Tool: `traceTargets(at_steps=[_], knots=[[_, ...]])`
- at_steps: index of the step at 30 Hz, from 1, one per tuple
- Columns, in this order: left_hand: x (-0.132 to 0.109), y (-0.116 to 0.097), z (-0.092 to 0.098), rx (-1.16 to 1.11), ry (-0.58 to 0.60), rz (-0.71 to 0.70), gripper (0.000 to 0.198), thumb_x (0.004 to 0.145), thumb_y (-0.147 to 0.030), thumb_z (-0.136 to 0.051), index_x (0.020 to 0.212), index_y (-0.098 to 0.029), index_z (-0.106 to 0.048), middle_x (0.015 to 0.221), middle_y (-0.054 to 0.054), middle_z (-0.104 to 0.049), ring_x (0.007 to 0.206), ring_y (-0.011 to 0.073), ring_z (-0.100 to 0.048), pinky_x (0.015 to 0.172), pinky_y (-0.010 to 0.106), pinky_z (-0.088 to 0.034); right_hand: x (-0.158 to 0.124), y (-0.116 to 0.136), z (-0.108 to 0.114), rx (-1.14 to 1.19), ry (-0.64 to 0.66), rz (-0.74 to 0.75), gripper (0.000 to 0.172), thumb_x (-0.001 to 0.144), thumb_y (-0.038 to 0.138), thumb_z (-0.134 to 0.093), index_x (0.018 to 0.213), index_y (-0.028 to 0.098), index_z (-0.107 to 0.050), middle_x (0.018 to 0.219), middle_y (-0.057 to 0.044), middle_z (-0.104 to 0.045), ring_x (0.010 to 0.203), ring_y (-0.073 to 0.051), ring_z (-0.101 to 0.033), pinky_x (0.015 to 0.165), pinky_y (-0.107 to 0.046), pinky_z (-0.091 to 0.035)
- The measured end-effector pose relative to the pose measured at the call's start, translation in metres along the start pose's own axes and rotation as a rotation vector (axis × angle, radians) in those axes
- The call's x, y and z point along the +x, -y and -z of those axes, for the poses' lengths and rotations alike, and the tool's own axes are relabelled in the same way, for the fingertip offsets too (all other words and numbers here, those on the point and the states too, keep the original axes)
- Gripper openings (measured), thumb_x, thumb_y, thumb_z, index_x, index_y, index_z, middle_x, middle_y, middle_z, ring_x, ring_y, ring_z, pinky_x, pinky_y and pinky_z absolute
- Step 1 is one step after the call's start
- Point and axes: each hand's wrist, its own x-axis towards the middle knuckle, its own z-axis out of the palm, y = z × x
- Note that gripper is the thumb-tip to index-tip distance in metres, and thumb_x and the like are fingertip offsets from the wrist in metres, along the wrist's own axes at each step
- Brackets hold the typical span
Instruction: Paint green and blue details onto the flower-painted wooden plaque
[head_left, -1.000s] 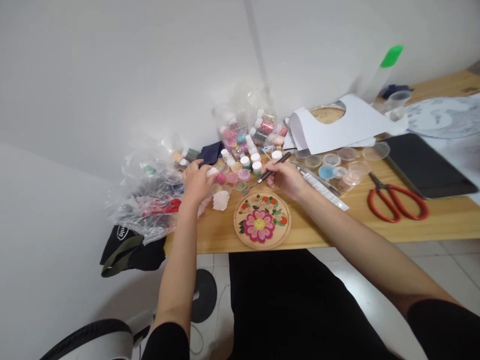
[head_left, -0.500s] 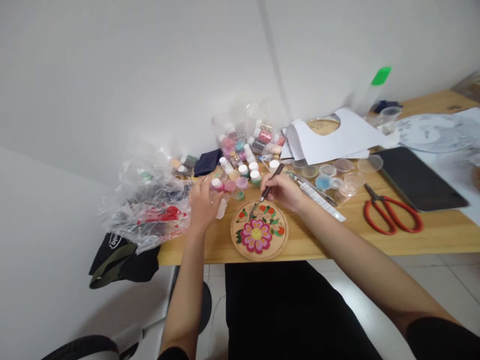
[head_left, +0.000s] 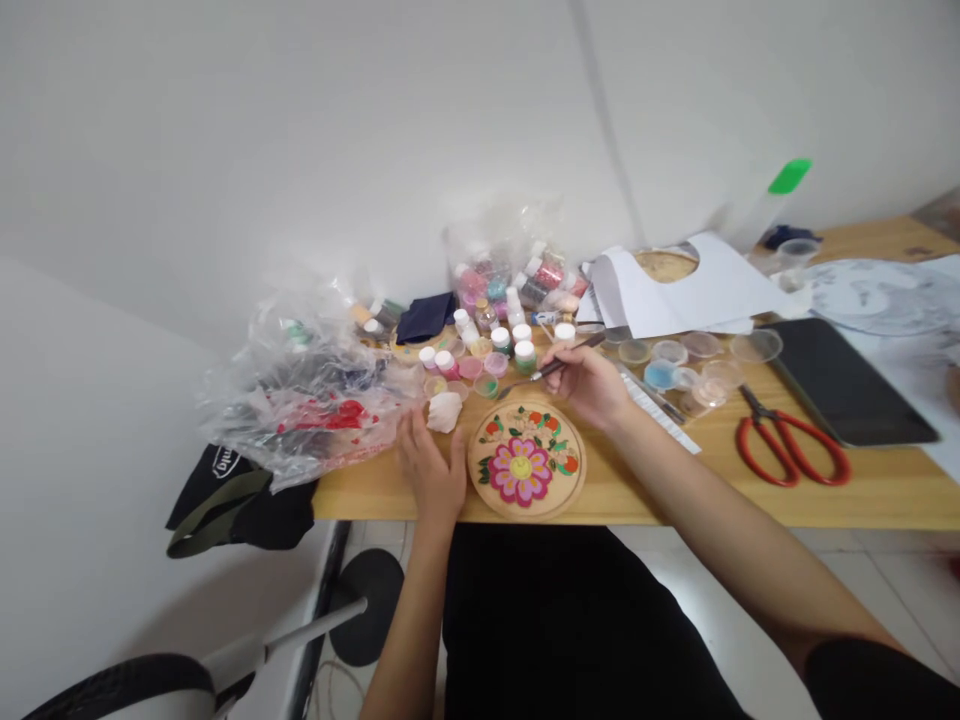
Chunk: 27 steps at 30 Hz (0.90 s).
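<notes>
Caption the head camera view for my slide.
Right hand holds a thin tool by the small pots; left hand rests on the table beside a flower-painted wooden disc.

left hand (head_left: 433,470) off jars (head_left: 480,348), beside disc (head_left: 526,459)

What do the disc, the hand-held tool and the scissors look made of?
Disc: pale wood, by its tan rim; flower painted on. Tool in the right hand: dark handle, silvery tip, probably metal. Scissors: red handles, plastic or coated; dark blades, likely steel.
</notes>
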Motion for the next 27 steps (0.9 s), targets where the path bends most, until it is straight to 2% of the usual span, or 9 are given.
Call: traceTargets(at_steps=[2, 6, 11, 14, 18, 21, 27], knots=[[0.003, 0.002, -0.001, -0.027, 0.055, 0.014, 0.07, 0.099, -0.055, -0.05, 0.152, -0.009, -0.042, 0.155, 0.031, -0.048, 0.152, 0.0399, -0.039, 0.126, 0.065, -0.029, -0.001, 0.003, -0.004, 0.02, -0.05, 0.001, 0.009, 0.068, 0.028, -0.065, 0.065, 0.02, -0.067, 0.05, 0.003, -0.053, 0.049, -0.01, -0.045, 0.05, -0.022, -0.041], [-0.001, 0.001, 0.002, -0.052, 0.025, 0.059, 0.075, 0.1, -0.059, -0.045, 0.154, -0.007, -0.039, 0.157, 0.032, -0.045, 0.155, 0.0395, -0.035, 0.126, 0.064, -0.03, -0.003, 0.007, -0.015, -0.005, -0.078, -0.073, 0.011, 0.071, 0.028, -0.067, 0.065, 0.018, -0.066, 0.05, 0.002, -0.055, 0.048, -0.01, -0.047, 0.048, -0.021, -0.04], [-0.013, -0.006, 0.01, -0.034, 0.043, 0.039, 0.072, 0.1, -0.056, -0.047, 0.154, -0.009, -0.041, 0.154, 0.029, -0.05, 0.152, 0.0382, -0.04, 0.127, 0.062, -0.028, -0.004, 0.007, -0.02, -0.247, 0.082, -0.129, 0.012, 0.075, 0.025, -0.071, 0.068, 0.015, -0.069, 0.056, -0.002, -0.064, 0.049, -0.01, -0.054, 0.049, -0.022, -0.043], [-0.016, -0.01, 0.011, -0.016, 0.056, 0.03, 0.066, 0.101, -0.051, -0.047, 0.153, -0.01, -0.044, 0.155, 0.028, -0.049, 0.151, 0.0369, -0.041, 0.126, 0.061, -0.029, -0.004, 0.001, -0.012, -0.252, 0.129, -0.123, 0.01, 0.071, 0.024, -0.074, 0.068, 0.015, -0.07, 0.057, -0.002, -0.066, 0.048, -0.01, -0.055, 0.048, -0.023, -0.045], [-0.016, -0.012, 0.011, -0.001, 0.06, 0.016, 0.055, 0.102, -0.047, -0.046, 0.145, -0.013, -0.052, 0.154, 0.026, -0.05, 0.151, 0.0352, -0.042, 0.125, 0.058, -0.032, -0.004, -0.007, 0.002, -0.193, 0.13, -0.126, 0.009, 0.068, 0.025, -0.073, 0.071, 0.017, -0.07, 0.052, 0.0, -0.063, 0.047, -0.013, -0.057, 0.047, -0.024, -0.046], [-0.017, -0.01, 0.011, 0.009, 0.021, 0.01, 0.048, 0.103, -0.045, -0.046, 0.137, -0.014, -0.057, 0.15, 0.024, -0.053, 0.147, 0.0339, -0.046, 0.124, 0.057, -0.034, -0.005, -0.006, 0.008, -0.168, 0.122, -0.125, 0.01, 0.067, 0.025, -0.073, 0.074, 0.018, -0.069, 0.052, 0.002, -0.063, 0.048, -0.013, -0.058, 0.048, -0.024, -0.047], [-0.02, -0.006, 0.012, 0.006, -0.031, -0.017, 0.031, 0.101, -0.041, -0.051, 0.111, -0.016, -0.066, 0.141, 0.022, -0.057, 0.139, 0.0341, -0.053, 0.121, 0.058, -0.038, -0.007, 0.002, 0.009, -0.088, 0.018, -0.072, 0.015, 0.062, 0.026, -0.075, 0.066, 0.019, -0.063, 0.052, 0.002, -0.06, 0.045, -0.01, -0.054, 0.045, -0.024, -0.044]])
